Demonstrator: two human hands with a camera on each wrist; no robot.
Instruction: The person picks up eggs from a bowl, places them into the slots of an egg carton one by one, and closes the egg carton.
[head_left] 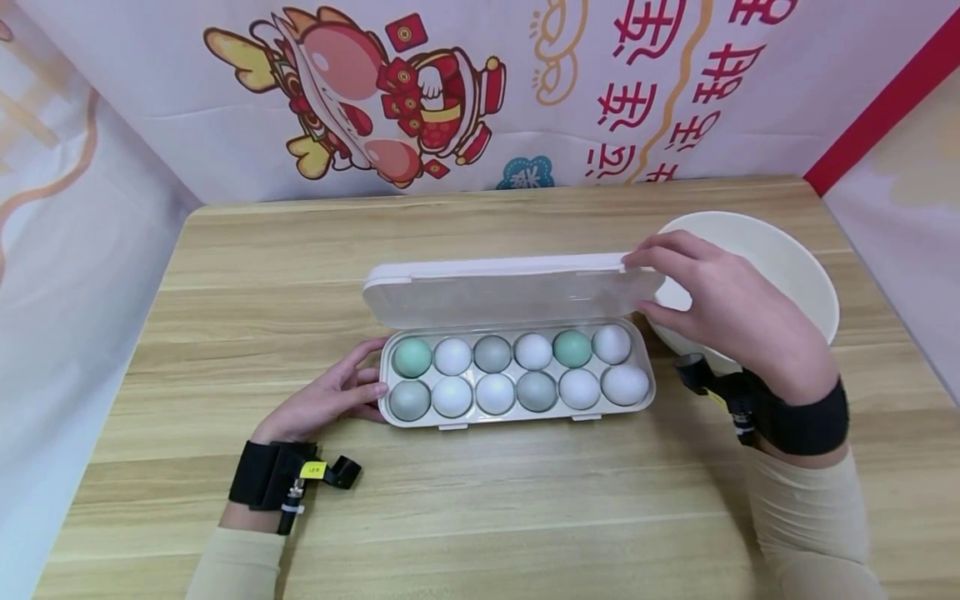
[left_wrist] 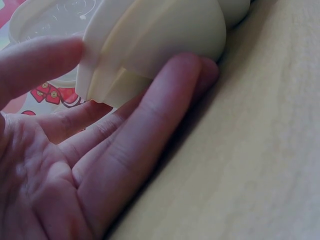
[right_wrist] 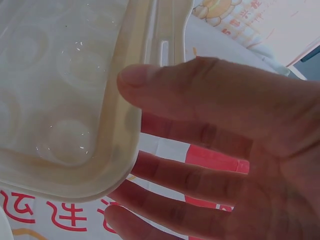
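Note:
A white egg box (head_left: pixel 517 421) rests on the table, its two rows filled with white, grey and green eggs (head_left: pixel 412 357). Its translucent lid (head_left: pixel 510 300) stands raised along the far side. My left hand (head_left: pixel 330 396) holds the box's left end, thumb at the near corner of the rim and fingers around the outside. In the left wrist view, fingers reach under the box end (left_wrist: pixel 175 40). My right hand (head_left: pixel 720 300) grips the right end of the lid, with the thumb on its inner edge and fingers behind; round hollows mark the lid's inside (right_wrist: pixel 75 65) in the right wrist view.
A large white bowl (head_left: pixel 802 275) stands at the right, partly hidden behind my right hand and forearm. The wood-grain table (head_left: pixel 285 275) meets a printed cloth (head_left: pixel 555 142) at its far edge, and cloth also hangs at both sides.

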